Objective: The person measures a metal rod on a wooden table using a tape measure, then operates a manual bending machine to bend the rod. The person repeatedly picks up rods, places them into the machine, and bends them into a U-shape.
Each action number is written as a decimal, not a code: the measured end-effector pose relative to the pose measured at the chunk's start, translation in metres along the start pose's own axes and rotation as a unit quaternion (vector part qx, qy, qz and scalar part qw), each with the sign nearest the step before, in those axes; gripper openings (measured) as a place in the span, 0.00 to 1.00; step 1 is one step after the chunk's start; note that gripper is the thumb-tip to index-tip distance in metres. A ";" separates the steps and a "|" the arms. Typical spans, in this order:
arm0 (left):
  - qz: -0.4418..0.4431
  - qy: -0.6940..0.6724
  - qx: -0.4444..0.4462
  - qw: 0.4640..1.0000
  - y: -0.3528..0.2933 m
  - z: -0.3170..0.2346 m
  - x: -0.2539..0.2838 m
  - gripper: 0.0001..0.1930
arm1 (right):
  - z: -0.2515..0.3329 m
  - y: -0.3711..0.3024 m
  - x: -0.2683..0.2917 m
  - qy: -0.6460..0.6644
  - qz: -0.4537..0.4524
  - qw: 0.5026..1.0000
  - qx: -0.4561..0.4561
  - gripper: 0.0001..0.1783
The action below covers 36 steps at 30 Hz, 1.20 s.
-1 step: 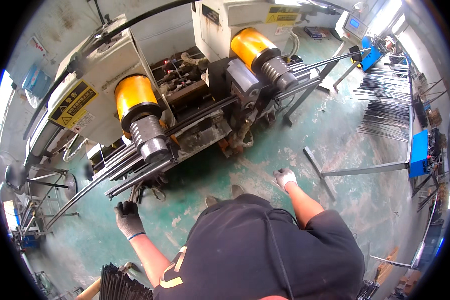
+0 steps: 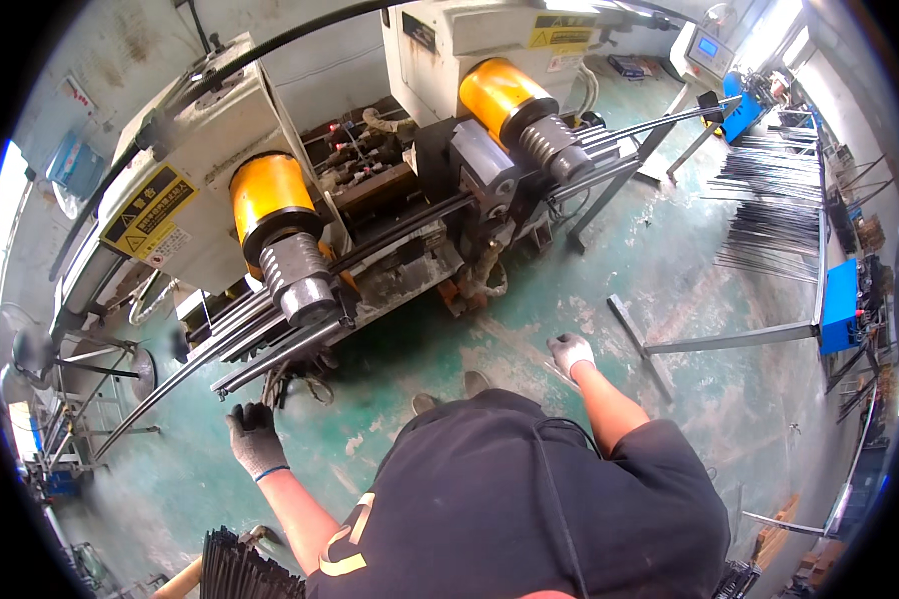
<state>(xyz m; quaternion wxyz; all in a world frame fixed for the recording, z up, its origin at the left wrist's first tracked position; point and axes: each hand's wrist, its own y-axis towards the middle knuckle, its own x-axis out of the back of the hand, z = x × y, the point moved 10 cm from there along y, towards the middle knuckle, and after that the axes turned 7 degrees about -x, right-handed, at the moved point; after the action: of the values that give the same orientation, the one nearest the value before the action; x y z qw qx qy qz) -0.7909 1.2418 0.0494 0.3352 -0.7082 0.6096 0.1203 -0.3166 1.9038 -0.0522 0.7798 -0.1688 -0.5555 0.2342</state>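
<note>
My left hand point(image 2: 257, 441), in a grey glove with dark fingertips, is raised below the near end of a steel rail point(image 2: 282, 357) on the machine. Its fingers are loosely bent and a little apart, with nothing seen in them. Further right, my right hand point(image 2: 570, 353), in a paler glove, hangs over the floor with its fingers curled in. What they hold, if anything, is hidden. In front stands a machine with two orange cylinders point(image 2: 270, 195), each above a ridged steel spindle point(image 2: 298, 275). Long metal bars point(image 2: 185, 369) lie along its left side.
A grey metal stand point(image 2: 729, 339) with a foot on the floor is to my right, beside blue boxes point(image 2: 837, 304). Thin rods point(image 2: 769, 240) lie in bunches beyond it. A bundle of dark rods point(image 2: 245, 567) is at my lower left. A cable point(image 2: 315, 387) lies under the machine.
</note>
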 end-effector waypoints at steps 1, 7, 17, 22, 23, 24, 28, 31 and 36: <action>0.023 -0.002 -0.007 1.000 0.000 -0.011 -0.001 0.24 | 0.007 0.004 0.006 0.017 0.011 1.000 0.002 0.28; 0.105 0.025 -0.028 0.994 -0.001 -0.045 -0.052 0.25 | 0.032 0.023 0.069 0.088 -0.016 0.996 0.019 0.29; -0.083 0.129 -0.172 0.973 -0.012 -0.132 -0.098 0.22 | 0.108 0.036 0.285 0.381 -0.134 0.909 0.104 0.22; 0.060 0.217 -0.317 0.921 -0.064 -0.235 -0.230 0.22 | 0.176 0.024 0.438 0.363 -0.249 0.875 0.201 0.24; 0.060 0.222 -0.346 0.910 -0.075 -0.256 -0.251 0.21 | 0.188 0.024 0.463 0.365 -0.269 0.862 0.226 0.24; 0.058 0.229 -0.373 0.897 -0.083 -0.273 -0.268 0.20 | 0.201 0.026 0.485 0.346 -0.275 0.869 0.224 0.26; 0.092 0.265 -0.453 0.846 -0.112 -0.327 -0.338 0.21 | 0.247 0.007 0.570 0.260 -0.391 0.849 0.243 0.32; 0.052 0.355 -0.534 0.766 -0.143 -0.345 -0.394 0.23 | 0.267 -0.010 0.621 0.211 -0.469 0.833 0.206 0.41; 0.004 0.378 -0.584 0.719 -0.162 -0.371 -0.449 0.24 | 0.329 -0.036 0.657 0.196 -0.512 0.801 0.240 0.47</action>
<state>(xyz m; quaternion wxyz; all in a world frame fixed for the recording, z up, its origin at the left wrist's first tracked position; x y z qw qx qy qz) -0.8290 1.3680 0.6395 -0.4031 -0.7477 0.4974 0.1759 -0.4418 2.2382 0.5910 0.8941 0.2902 -0.3225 -0.1112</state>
